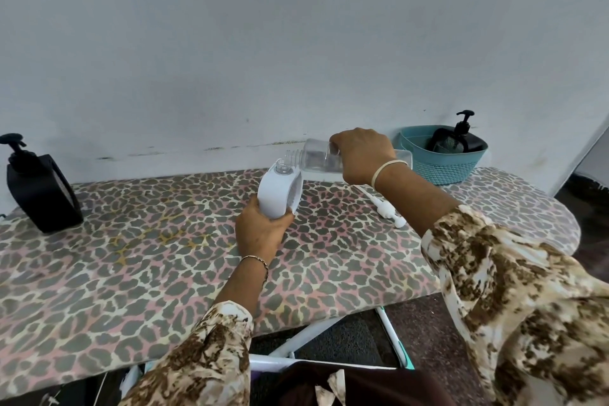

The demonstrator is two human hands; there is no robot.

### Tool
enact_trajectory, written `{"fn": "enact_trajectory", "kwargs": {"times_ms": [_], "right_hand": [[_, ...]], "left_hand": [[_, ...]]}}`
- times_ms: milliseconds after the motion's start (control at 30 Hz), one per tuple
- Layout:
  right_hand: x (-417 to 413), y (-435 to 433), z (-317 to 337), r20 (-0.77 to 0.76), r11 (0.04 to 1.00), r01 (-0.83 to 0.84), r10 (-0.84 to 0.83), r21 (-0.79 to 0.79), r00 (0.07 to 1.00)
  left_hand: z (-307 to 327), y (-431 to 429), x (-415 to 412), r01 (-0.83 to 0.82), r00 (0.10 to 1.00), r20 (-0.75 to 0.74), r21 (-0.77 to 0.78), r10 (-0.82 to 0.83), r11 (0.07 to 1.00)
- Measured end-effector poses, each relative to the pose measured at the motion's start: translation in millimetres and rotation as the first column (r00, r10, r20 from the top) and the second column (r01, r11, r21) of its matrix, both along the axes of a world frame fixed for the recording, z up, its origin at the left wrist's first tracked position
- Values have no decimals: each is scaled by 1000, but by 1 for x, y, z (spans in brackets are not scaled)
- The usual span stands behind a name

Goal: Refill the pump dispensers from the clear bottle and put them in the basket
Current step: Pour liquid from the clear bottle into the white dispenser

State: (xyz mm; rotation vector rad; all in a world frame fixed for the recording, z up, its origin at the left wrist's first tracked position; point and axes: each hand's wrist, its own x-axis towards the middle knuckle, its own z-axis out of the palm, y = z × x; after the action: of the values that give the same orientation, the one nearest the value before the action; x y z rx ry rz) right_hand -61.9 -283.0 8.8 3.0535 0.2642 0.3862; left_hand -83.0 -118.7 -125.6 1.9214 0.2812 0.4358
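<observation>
Right hand (361, 155) tilts clear bottle (316, 155) at white dispenser (278, 194), well inside board (131, 273) edges

Person as seen from the head-worn camera. 2 long sleeves, the left sleeve (204, 356) and the right sleeve (514, 290), are cut from 1 loose fabric: a cream ground covered with irregular brown and tan blotches. Each sleeve ends partway along the forearm, leaving the wrist uncovered. The left wrist carries a thin, metallic-looking chain bracelet (257, 260); the right wrist carries a plain pale band (385, 170). The left hand (260, 231) and the right hand (361, 155) are both bare.
</observation>
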Motion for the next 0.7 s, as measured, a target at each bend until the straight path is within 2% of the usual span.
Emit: {"fn": "enact_trajectory", "kwargs": {"times_ms": [700], "right_hand": [[-2,4,5,14,999,18,-17,-50,1000]], "left_hand": [[0,1,1,14,1000,-5,-39,-14,999]]}}
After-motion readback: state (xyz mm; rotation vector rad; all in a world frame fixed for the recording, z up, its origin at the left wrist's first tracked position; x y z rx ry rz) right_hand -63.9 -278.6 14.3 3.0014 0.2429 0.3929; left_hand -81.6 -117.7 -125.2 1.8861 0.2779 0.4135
